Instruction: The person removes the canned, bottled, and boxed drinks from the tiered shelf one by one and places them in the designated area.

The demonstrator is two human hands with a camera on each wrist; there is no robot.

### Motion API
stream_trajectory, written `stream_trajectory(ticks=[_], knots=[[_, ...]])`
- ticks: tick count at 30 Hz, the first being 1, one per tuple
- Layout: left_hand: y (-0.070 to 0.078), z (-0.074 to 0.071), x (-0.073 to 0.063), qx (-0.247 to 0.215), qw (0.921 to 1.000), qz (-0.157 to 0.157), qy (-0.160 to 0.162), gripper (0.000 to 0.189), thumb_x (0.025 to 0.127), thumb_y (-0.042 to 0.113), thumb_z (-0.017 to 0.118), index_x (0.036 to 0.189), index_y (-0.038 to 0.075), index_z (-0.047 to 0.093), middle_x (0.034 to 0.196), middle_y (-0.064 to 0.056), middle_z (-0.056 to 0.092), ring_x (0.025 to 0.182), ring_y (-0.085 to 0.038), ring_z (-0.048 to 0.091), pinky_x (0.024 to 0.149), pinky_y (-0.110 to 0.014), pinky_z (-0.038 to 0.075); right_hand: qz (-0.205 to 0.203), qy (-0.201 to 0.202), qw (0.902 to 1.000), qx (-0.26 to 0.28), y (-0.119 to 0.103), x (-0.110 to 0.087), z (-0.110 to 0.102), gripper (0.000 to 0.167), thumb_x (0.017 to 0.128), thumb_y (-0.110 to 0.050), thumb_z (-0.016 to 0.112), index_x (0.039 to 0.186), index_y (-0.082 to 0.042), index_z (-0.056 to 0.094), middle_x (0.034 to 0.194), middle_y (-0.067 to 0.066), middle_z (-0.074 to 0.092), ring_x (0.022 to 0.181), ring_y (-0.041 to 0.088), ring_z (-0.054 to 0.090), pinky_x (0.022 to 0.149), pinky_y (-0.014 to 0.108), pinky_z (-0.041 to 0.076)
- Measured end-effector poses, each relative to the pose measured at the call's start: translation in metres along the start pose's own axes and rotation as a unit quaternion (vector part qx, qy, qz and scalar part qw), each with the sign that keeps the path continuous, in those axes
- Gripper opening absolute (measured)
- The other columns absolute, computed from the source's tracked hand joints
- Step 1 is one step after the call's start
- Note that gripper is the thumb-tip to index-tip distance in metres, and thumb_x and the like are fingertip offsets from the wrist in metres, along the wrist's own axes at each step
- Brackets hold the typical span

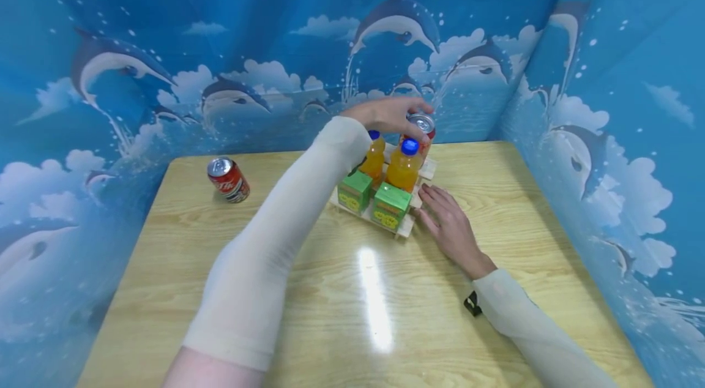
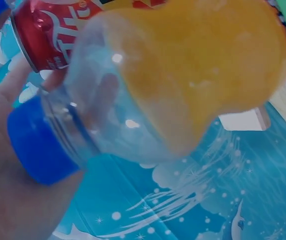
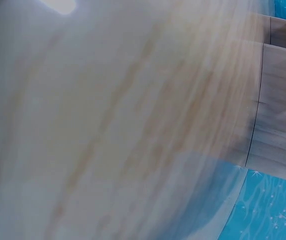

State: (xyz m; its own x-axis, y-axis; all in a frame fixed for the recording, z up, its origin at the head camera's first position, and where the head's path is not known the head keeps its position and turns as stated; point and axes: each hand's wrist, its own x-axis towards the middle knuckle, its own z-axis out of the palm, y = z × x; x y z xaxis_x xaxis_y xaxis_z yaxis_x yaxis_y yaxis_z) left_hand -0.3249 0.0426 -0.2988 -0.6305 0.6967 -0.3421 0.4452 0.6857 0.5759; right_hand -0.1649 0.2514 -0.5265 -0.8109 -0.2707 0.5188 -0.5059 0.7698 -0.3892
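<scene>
My left hand [image 1: 385, 114] reaches over a small stepped wooden rack [image 1: 406, 227] and grips a red soda can [image 1: 425, 126] by its upper part, at the rack's back right. Just in front of that can stands an orange juice bottle [image 1: 404, 171] with a blue cap; it fills much of the left wrist view. A second juice bottle [image 1: 374, 161] is beside it, partly behind the left forearm. Two green boxes, one left [image 1: 354, 191] and one right [image 1: 391, 207], occupy the front step. My right hand [image 1: 451, 224] lies on the table, its extended fingers at the rack's right side.
Another red soda can [image 1: 228, 181] stands upright on the wooden table [image 1: 330, 314], left of the rack. A blue dolphin-print curtain [image 1: 264, 21] hangs behind the table and along both sides. The table's back edge runs close behind the rack.
</scene>
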Motion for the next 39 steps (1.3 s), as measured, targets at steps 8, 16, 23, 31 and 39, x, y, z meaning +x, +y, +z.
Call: stream_trajectory(ticks=[8, 16, 23, 31, 39], knots=[[0.007, -0.001, 0.006, 0.031, 0.9990, -0.024, -0.020, 0.082, 0.101, 0.058, 0.072, 0.170, 0.034, 0.034, 0.174, 0.000, 0.039, 0.155, -0.023, 0.043, 0.125, -0.046, 0.045, 0.000, -0.001, 1.0000, -0.003, 0.001, 0.000, 0.000, 0.050, 0.101, -0.015, 0.078, 0.146, 0.002, 0.064, 0.153, 0.022, 0.063, 0.144, 0.043, 0.058, 0.122, 0.060, 0.046], [0.007, -0.001, 0.012, 0.043, 0.9976, -0.040, -0.038, 0.088, 0.098, 0.061, 0.074, 0.171, 0.034, 0.032, 0.175, 0.000, 0.038, 0.159, -0.024, 0.038, 0.128, -0.048, 0.042, -0.003, 0.001, 1.0000, 0.002, 0.004, 0.003, 0.002, 0.050, 0.101, -0.014, 0.078, 0.145, 0.003, 0.065, 0.152, 0.022, 0.064, 0.144, 0.043, 0.058, 0.123, 0.060, 0.045], [0.003, -0.001, 0.020, 0.031, 0.9980, -0.039, -0.039, 0.087, 0.098, 0.059, 0.075, 0.169, 0.031, 0.034, 0.166, 0.000, 0.048, 0.149, -0.021, 0.048, 0.122, -0.043, 0.048, -0.010, 0.007, 0.9999, -0.002, 0.008, 0.003, 0.006, 0.050, 0.100, -0.014, 0.078, 0.145, 0.004, 0.065, 0.152, 0.023, 0.064, 0.143, 0.045, 0.059, 0.121, 0.061, 0.046], [0.002, 0.001, 0.020, 0.034, 0.9989, -0.025, -0.018, 0.081, 0.098, 0.055, 0.078, 0.164, 0.024, 0.042, 0.155, 0.000, 0.057, 0.138, -0.019, 0.055, 0.116, -0.038, 0.051, 0.000, -0.001, 1.0000, -0.001, 0.008, 0.003, 0.006, 0.049, 0.101, -0.014, 0.077, 0.146, 0.003, 0.065, 0.153, 0.022, 0.063, 0.145, 0.044, 0.058, 0.123, 0.059, 0.046], [0.005, 0.001, 0.017, 0.061, 0.9976, -0.031, 0.007, 0.086, 0.097, 0.056, 0.078, 0.167, 0.025, 0.040, 0.164, -0.001, 0.051, 0.146, -0.021, 0.051, 0.121, -0.042, 0.049, 0.002, -0.001, 1.0000, 0.000, 0.005, 0.003, 0.004, 0.050, 0.101, -0.015, 0.078, 0.146, 0.003, 0.064, 0.153, 0.022, 0.063, 0.145, 0.043, 0.058, 0.123, 0.060, 0.046]])
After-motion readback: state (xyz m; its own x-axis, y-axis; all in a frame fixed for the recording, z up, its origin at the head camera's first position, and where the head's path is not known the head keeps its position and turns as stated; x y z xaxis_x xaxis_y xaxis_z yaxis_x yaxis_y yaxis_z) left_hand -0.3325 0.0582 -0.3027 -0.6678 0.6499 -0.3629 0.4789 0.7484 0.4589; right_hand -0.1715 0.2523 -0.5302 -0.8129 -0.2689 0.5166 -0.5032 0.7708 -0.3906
